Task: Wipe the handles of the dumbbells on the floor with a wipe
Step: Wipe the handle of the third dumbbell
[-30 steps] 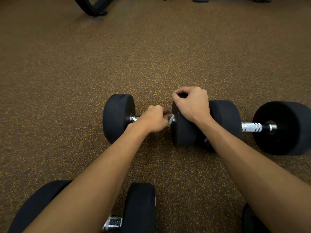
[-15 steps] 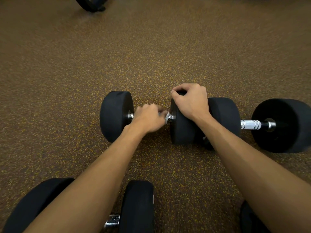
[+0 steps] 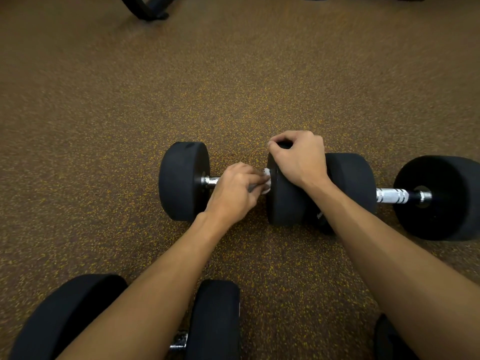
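Wiping step underway: left hand [image 3: 233, 193] curls its fingers round the white wipe [image 3: 266, 181] at the right end of the handle [image 3: 211, 181] of the centre dumbbell [image 3: 183, 180] on the floor. Right hand [image 3: 298, 159] grips its right head [image 3: 283, 203], fingers curled over the top. Next move probably a slide left along the bare handle, with the head kept steady.

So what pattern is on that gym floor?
The floor is brown, speckled with yellow flecks; head view.

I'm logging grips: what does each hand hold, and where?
The left hand grips the wipe around the dumbbell handle; the right hand grips the top edge of the dumbbell head.
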A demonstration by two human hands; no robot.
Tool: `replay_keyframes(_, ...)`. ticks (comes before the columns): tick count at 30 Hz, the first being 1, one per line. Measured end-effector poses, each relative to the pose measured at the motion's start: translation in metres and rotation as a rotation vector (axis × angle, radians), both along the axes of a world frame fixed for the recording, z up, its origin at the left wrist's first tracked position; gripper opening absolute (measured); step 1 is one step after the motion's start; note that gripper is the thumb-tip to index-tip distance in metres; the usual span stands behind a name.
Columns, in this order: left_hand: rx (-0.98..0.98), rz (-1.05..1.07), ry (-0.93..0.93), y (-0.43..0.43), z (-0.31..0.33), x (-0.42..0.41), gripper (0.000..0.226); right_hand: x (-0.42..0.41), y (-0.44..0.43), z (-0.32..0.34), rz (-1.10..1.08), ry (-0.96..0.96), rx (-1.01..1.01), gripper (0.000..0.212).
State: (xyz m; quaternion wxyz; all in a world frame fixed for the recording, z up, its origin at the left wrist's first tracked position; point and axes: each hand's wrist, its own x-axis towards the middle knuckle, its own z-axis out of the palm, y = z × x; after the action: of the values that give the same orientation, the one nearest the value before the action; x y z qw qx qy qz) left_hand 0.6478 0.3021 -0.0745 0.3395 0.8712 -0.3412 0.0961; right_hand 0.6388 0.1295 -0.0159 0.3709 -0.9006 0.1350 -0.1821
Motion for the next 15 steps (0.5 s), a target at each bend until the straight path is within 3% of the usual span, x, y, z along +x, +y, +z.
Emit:
replay_keyframes(3, -0.002, 0.105, 0.142, -0.006, 0.004, -0.001, 0.025, 0.0, 0.0, 0.001, 0.001, -0.002, -0.006, 0.016)
replay_keyframes(8, 0.004, 0.028, 0.002, -0.003, -0.007, -0.006, 0.025, -0.001, 0.001, 0.0, -0.011, -0.018, -0.013, 0.016)
replay_keyframes(12, -0.003, 0.157, 0.121, -0.005, -0.002, -0.001, 0.025, -0.002, 0.002, 0.001, -0.001, -0.011, -0.01, 0.016)
replay_keyframes(15, -0.042, 0.088, 0.08, -0.007, -0.009, -0.003, 0.024, -0.001, 0.001, 0.002, -0.006, -0.014, -0.01, 0.016)
